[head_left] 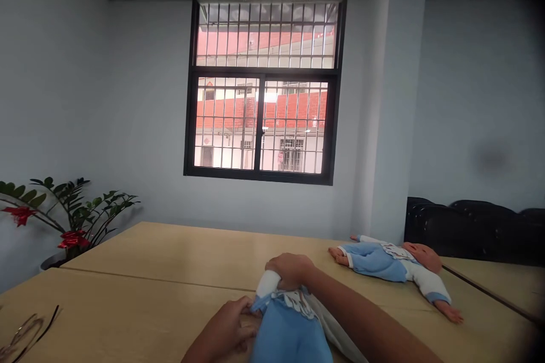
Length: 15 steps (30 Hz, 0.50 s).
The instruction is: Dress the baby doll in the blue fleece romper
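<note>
In front of me lies a blue and white doll outfit (289, 329) with a frilled, printed bib at its chest. No doll's head shows there, and I cannot tell whether a doll is inside. My left hand (232, 323) pinches the blue cuff of its white sleeve (268, 283). Over the top of that sleeve, near the shoulder, my right hand (292, 270) is closed, its fingertips partly hidden. My right forearm crosses above the outfit's other side. To the right, a baby doll (378, 261) in matching blue and white clothes lies on its back.
The light wooden table (183, 255) has seams between its tops. A pair of glasses (32, 332) lies at the near left. Beyond the left edge stands a potted plant (76, 218) with red bows. Black chairs (468, 229) line the right wall; a barred window (261, 96) is ahead.
</note>
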{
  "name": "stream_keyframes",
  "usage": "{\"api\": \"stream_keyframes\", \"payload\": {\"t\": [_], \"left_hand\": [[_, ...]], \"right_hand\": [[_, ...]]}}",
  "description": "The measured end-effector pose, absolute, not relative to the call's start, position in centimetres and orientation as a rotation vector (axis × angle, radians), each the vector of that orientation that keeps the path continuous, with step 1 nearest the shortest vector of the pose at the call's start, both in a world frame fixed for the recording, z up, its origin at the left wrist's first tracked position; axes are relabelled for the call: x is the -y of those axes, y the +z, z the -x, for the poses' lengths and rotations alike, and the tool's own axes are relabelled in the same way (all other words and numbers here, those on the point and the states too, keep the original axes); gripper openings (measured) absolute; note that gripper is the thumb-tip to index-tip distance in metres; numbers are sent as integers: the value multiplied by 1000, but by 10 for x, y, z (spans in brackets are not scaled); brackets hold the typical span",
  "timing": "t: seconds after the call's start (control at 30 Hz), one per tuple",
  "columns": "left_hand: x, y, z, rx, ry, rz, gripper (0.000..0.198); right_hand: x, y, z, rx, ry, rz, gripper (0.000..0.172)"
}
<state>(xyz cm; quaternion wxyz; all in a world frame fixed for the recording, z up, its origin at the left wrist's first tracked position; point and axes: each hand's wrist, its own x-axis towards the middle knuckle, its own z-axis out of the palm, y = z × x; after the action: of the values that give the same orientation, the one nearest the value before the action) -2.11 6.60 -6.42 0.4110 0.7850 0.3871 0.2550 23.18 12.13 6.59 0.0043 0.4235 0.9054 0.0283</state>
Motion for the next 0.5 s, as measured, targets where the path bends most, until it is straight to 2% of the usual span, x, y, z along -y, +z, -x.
{"api": "stream_keyframes", "payload": {"t": [0.1,0.2,0.37,0.5], "left_hand": [[-62,-68,19,-1058,595,-2097,21],[-58,-71,14,-1081,611,-2199,16],[-55,-72,13,-1055,602,-2240,19],[-58,-72,16,-1030,575,-2246,20]], "right_hand": [[-120,67,-248,-2873,0,-1596,38],[-119,60,-249,-2877,-40,-1666,36],[-117,36,-223,-2911,-116,-1571,38],[-107,17,-224,-3042,-167,-1566,52]]}}
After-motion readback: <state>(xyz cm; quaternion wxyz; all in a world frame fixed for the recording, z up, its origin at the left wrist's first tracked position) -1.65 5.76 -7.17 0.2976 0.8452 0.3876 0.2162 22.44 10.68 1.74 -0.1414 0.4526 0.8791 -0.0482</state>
